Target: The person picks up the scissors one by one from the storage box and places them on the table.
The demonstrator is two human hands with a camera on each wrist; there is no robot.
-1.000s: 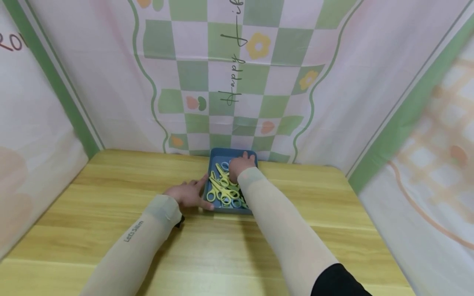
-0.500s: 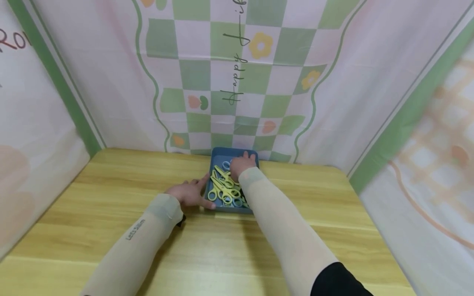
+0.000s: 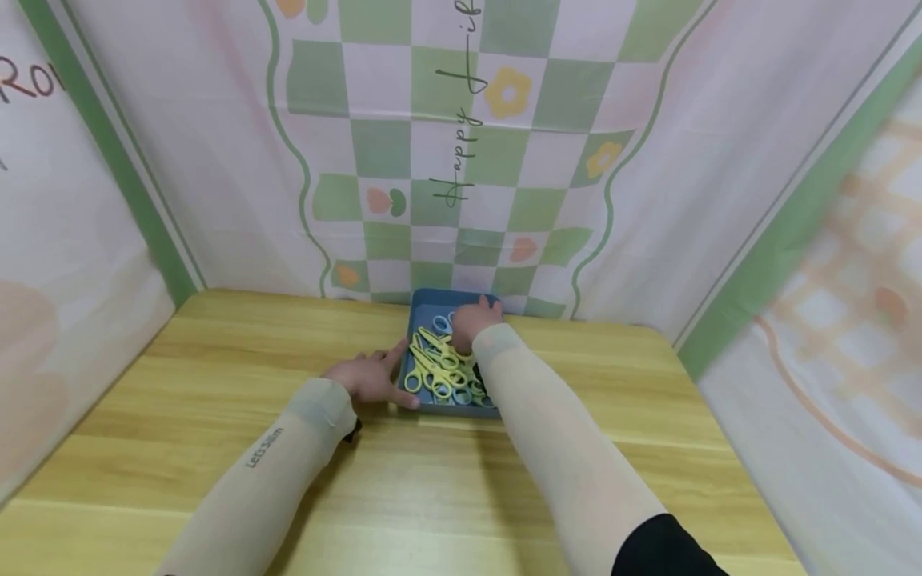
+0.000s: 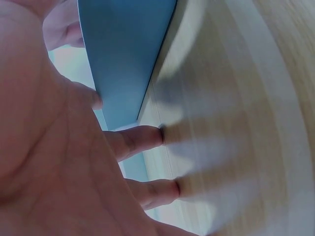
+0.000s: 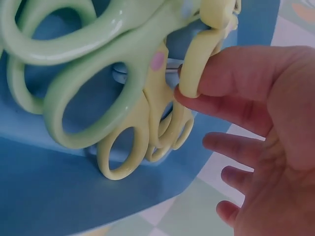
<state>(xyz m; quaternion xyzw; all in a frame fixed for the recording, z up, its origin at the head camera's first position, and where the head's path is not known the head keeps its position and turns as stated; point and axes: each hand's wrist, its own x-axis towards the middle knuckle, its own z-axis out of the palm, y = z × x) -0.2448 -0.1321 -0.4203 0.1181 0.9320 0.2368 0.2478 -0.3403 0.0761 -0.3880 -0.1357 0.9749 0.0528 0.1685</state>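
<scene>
A blue tray (image 3: pixel 455 295) stands near the table's back edge, with several child-size scissors piled in it. Against its left side rests my left hand (image 3: pixel 367 378), fingers spread, thumb by the near left corner; the left wrist view shows a fingertip on the tray wall (image 4: pixel 125 54). My right hand (image 3: pixel 471 324) is inside the tray. In the right wrist view it pinches the handle loop of yellow scissors (image 5: pixel 193 69) between thumb and finger, other fingers loosely bent. Green scissors (image 5: pixel 140 46) lie beside them. The blades of the pinched pair are mostly hidden.
Pale blue scissors handles (image 3: pixel 435 323) lie toward the tray's back. A wooden table (image 3: pixel 425 496) spreads around the tray. Behind it hangs a checkered green and white cloth (image 3: pixel 382 148), with more printed cloth at both sides.
My right hand has shifted slightly to the right within the tray, uncovering more handles at the near right corner. The left hand stays at the tray's side.
</scene>
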